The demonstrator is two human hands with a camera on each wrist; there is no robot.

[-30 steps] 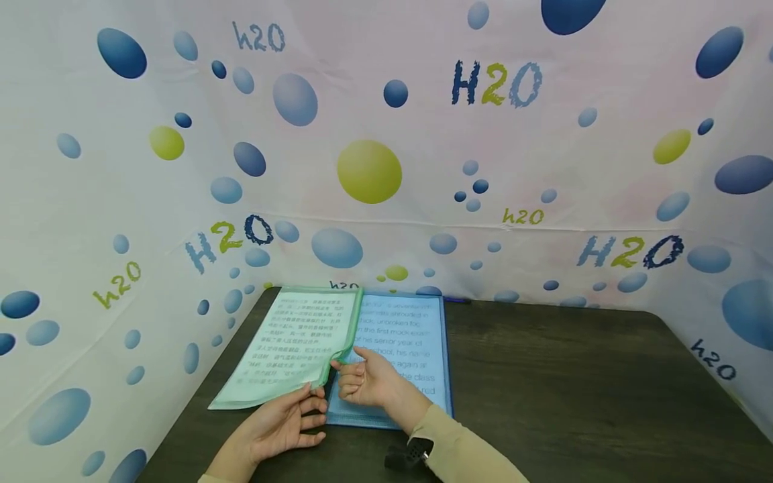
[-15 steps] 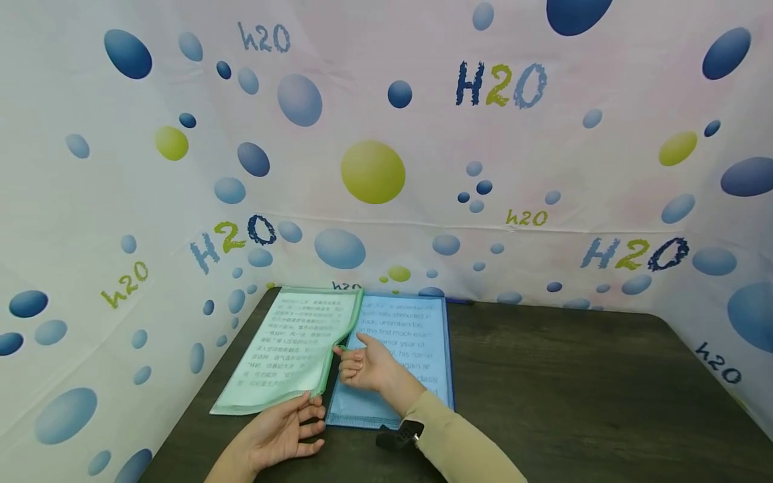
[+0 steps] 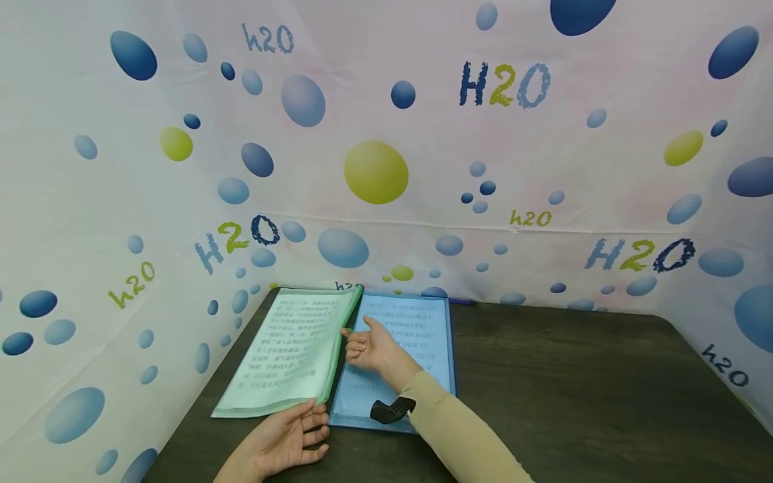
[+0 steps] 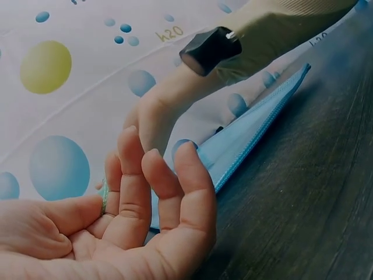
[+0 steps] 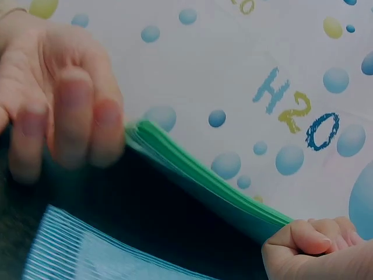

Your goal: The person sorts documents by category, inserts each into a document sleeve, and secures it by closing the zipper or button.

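Observation:
A green zip file pouch (image 3: 284,349) with a printed sheet inside lies on the left of the table, its right edge raised. My left hand (image 3: 280,439) pinches its lower right corner between thumb and forefinger, the other fingers loosely bent; a bit of green edge shows at the pinch in the left wrist view. My right hand (image 3: 374,349) pinches the green zipper (image 5: 204,175) partway up the right edge, with its fingers curled; the zipper pull is mostly hidden. Beneath that hand is a blue zip file pouch (image 3: 437,376) holding an English printed sheet.
Past the blue pouch, a dark blue pen (image 3: 462,302) lies at the table's back edge. The dark wooden table (image 3: 561,389) extends to the right. A white cloth with blue and yellow-green dots (image 3: 374,172) hangs behind and at the sides.
My right hand has slid up and away along the green pouch's right edge, and the edge below it now runs straighter. My left hand keeps its pinch, slightly lower in view.

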